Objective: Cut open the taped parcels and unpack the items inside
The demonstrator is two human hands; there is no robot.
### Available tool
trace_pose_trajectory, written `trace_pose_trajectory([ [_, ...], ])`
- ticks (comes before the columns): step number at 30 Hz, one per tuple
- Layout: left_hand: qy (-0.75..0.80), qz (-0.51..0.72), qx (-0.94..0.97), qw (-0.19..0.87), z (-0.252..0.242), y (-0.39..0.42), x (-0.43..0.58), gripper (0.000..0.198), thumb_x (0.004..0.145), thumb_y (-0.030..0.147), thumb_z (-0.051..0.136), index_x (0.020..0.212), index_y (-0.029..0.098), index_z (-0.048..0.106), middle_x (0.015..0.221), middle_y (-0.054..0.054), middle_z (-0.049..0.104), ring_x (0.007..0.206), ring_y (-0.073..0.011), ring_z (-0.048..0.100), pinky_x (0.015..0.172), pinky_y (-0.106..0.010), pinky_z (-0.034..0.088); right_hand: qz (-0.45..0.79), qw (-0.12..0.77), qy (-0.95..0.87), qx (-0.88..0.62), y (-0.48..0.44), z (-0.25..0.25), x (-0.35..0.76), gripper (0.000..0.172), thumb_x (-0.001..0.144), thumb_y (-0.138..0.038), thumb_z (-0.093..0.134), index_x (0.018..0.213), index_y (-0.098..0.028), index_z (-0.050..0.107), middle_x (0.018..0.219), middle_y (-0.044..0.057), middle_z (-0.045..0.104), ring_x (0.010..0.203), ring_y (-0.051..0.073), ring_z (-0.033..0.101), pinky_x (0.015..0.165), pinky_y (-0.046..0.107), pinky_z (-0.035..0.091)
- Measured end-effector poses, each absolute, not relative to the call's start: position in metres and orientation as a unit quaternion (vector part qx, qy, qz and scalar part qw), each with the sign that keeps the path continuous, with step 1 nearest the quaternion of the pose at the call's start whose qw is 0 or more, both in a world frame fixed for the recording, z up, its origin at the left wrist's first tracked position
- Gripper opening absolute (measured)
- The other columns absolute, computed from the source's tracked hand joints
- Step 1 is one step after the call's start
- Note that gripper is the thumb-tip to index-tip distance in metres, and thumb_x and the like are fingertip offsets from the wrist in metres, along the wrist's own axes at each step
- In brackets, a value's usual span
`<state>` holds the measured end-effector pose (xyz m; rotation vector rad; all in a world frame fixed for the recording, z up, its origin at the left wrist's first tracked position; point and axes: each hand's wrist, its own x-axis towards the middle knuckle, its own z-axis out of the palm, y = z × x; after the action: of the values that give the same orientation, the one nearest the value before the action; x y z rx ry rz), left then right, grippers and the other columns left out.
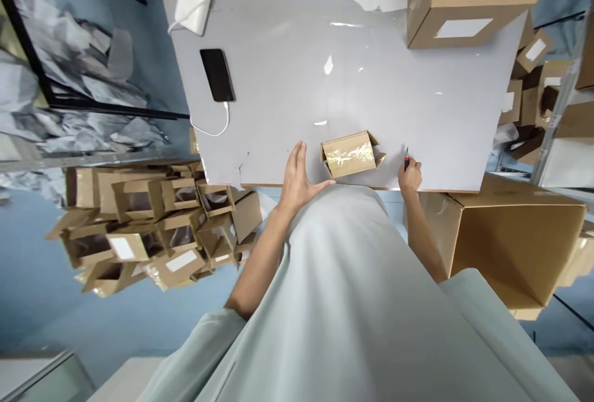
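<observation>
A small cardboard box (351,153) with shiny tape across its top lies on the grey table (371,86) near the front edge. My left hand (298,176) lies flat on the table just left of the box, fingers stretched out. To the right of the box, my right hand (409,175) is closed round a small red-and-black cutter (406,159) whose tip points up from the fist.
A black phone (216,74) on a white cable and a white power bank (193,1) lie at the table's left. A big cardboard box (468,0) stands at the far right corner. Several small opened boxes (158,222) are heaped on the floor left; a large open carton (515,241) stands right.
</observation>
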<state>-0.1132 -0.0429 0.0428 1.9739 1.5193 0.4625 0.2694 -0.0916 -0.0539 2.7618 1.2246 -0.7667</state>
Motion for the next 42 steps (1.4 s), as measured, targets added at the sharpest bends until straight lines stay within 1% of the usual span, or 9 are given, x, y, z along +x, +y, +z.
trace_pose_trajectory([
  [5, 0.571, 0.167, 0.728, 0.341, 0.038, -0.051, -0.097, 0.145, 0.081, 0.080, 0.093, 0.187, 0.026, 0.011, 0.191, -0.025, 0.023, 0.178, -0.0449, 0.029, 0.141, -0.061, 0.038, -0.227, -0.071, 0.465, 0.853, -0.087, -0.056, 0.265, 0.050, 0.110, -0.025, 0.049, 0.155, -0.011, 0.063, 0.146, 0.026, 0.065, 0.134, 0.037, 0.065, 0.117, 0.052, 0.054],
  [9, 0.535, 0.157, 0.762, 0.331, 0.040, -0.041, -0.075, 0.134, 0.086, 0.060, 0.099, 0.187, 0.030, 0.017, 0.191, -0.021, 0.026, 0.177, -0.0451, 0.030, 0.143, -0.063, 0.036, -0.248, -0.174, 0.492, 0.816, -0.071, -0.052, 0.257, 0.050, 0.111, -0.030, 0.047, 0.153, -0.011, 0.066, 0.150, 0.027, 0.067, 0.141, 0.038, 0.064, 0.125, 0.055, 0.051],
  [12, 0.522, 0.139, 0.777, 0.325, 0.043, -0.033, -0.077, 0.123, 0.090, 0.043, 0.098, 0.186, 0.030, 0.022, 0.188, -0.020, 0.035, 0.174, -0.0436, 0.038, 0.143, -0.061, 0.036, -0.348, -0.217, 0.445, 0.796, -0.055, -0.054, 0.250, 0.045, 0.108, -0.034, 0.053, 0.144, -0.013, 0.071, 0.142, 0.024, 0.075, 0.132, 0.036, 0.071, 0.122, 0.054, 0.053],
  [18, 0.548, 0.071, 0.763, 0.335, 0.047, -0.024, -0.136, 0.129, 0.084, 0.029, 0.101, 0.186, 0.029, 0.023, 0.189, -0.018, 0.036, 0.173, -0.0421, 0.041, 0.141, -0.055, 0.042, -0.510, -0.260, 0.366, 0.733, -0.041, -0.059, 0.216, 0.033, 0.105, -0.046, 0.059, 0.113, -0.021, 0.079, 0.123, 0.012, 0.083, 0.121, 0.029, 0.074, 0.113, 0.046, 0.059],
  [21, 0.564, 0.033, 0.747, 0.350, 0.045, -0.020, -0.171, 0.128, 0.082, 0.021, 0.098, 0.186, 0.030, 0.024, 0.189, -0.016, 0.034, 0.169, -0.0408, 0.048, 0.136, -0.052, 0.050, -0.587, -0.281, 0.348, 0.675, -0.046, -0.050, 0.191, 0.041, 0.103, -0.059, 0.062, 0.114, -0.024, 0.080, 0.116, 0.007, 0.084, 0.110, 0.025, 0.074, 0.096, 0.038, 0.064],
  [24, 0.583, 0.012, 0.722, 0.374, 0.037, -0.016, -0.192, 0.125, 0.083, 0.015, 0.091, 0.186, 0.032, 0.023, 0.190, -0.016, 0.032, 0.159, -0.0372, 0.060, 0.128, -0.050, 0.057, -0.636, -0.313, 0.344, 0.617, -0.051, -0.037, 0.168, 0.047, 0.099, -0.062, 0.066, 0.121, -0.023, 0.080, 0.122, 0.007, 0.085, 0.114, 0.026, 0.074, 0.098, 0.039, 0.063],
  [29, 0.604, 0.017, 0.696, 0.388, 0.011, 0.002, -0.183, 0.118, 0.081, 0.011, 0.085, 0.183, 0.032, 0.030, 0.183, -0.015, 0.041, 0.139, -0.0329, 0.072, 0.119, -0.047, 0.062, -0.568, -0.355, 0.379, 0.638, -0.054, -0.020, 0.156, 0.051, 0.097, -0.061, 0.068, 0.128, -0.022, 0.079, 0.132, 0.012, 0.084, 0.128, 0.032, 0.075, 0.115, 0.048, 0.060],
  [34, 0.627, 0.079, 0.667, 0.395, -0.006, 0.022, -0.151, 0.087, 0.080, 0.016, 0.086, 0.162, 0.020, 0.059, 0.141, -0.015, 0.073, 0.108, -0.0290, 0.078, 0.106, -0.046, 0.065, -0.534, -0.348, 0.364, 0.680, -0.051, -0.002, 0.164, 0.057, 0.099, -0.058, 0.069, 0.141, -0.021, 0.073, 0.132, 0.014, 0.082, 0.118, 0.030, 0.080, 0.102, 0.048, 0.068],
  [42, 0.621, 0.233, 0.624, 0.412, 0.024, -0.002, -0.141, 0.065, 0.090, 0.045, 0.089, 0.145, 0.022, 0.062, 0.152, -0.015, 0.066, 0.112, -0.0250, 0.079, 0.089, -0.037, 0.068, -0.429, -0.314, 0.456, 0.714, -0.037, 0.027, 0.148, 0.044, 0.101, -0.043, 0.071, 0.137, -0.019, 0.078, 0.119, 0.012, 0.087, 0.110, 0.029, 0.084, 0.108, 0.046, 0.066],
])
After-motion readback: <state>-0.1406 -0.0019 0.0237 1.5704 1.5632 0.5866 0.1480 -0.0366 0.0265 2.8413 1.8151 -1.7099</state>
